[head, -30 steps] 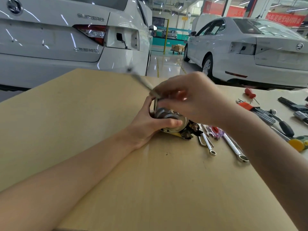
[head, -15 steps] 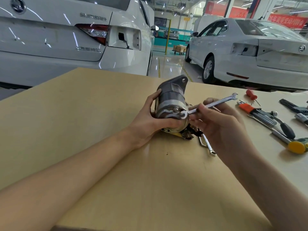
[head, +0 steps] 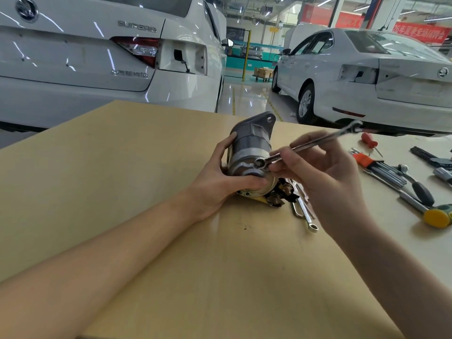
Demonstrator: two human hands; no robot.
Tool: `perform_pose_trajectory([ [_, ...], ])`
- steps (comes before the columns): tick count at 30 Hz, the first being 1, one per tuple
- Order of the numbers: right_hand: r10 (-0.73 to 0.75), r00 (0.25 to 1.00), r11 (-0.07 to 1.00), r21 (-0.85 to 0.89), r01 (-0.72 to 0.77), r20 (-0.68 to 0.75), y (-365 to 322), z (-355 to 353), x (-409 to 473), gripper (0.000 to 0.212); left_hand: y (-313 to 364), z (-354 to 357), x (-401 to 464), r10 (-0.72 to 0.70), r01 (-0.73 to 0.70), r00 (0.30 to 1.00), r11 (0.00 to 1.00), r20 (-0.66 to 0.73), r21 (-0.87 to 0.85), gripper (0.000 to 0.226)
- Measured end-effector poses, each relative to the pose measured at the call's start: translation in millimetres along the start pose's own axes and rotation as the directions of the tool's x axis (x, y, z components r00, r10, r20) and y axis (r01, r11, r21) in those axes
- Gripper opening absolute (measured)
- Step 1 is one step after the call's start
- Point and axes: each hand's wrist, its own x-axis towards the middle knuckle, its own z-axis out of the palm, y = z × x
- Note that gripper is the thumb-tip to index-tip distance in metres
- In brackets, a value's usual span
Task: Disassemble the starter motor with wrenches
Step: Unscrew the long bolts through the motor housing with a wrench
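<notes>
Starter motor [head: 252, 152], on desk [head: 122, 167], gripped around its body by left hand [head: 215, 182]; right hand [head: 325, 172] pinches wrench [head: 308, 143], ring end seated on 1 end-cap fastener; step: loosening; next likely needs a steady turn.

Both forearms [head: 110, 241] are bare, with no sleeves or gloves.
</notes>
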Motion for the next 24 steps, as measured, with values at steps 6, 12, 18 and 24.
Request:
perform_pose_trajectory([
  [6,-0.258,0.85,0.523,-0.673,0.523,0.46,-14.5,22.2,23.6,0.019,-0.6,-3.0,-1.0,0.014,-0.014,0.999,1.0,0.034,0.026,0.101],
  [12,-0.266,0.692,0.384,-0.585,0.714,0.67,-2.5,29.7,16.4,0.017,-3.0,-5.7,-5.2,0.026,-0.03,0.999,0.996,0.047,0.084,0.079],
  [18,-0.036,0.998,0.999,-0.008,0.035,-0.056,4.3,-1.4,-2.8,0.016,-0.7,0.7,-3.1,0.041,-0.039,0.999,0.997,-0.029,0.069,0.12],
  [24,0.194,0.979,0.949,0.266,-0.17,-0.069,7.0,-7.5,2.0,0.017,-0.7,1.0,-2.5,0.045,-0.041,0.998,0.996,-0.048,0.075,0.119],
])
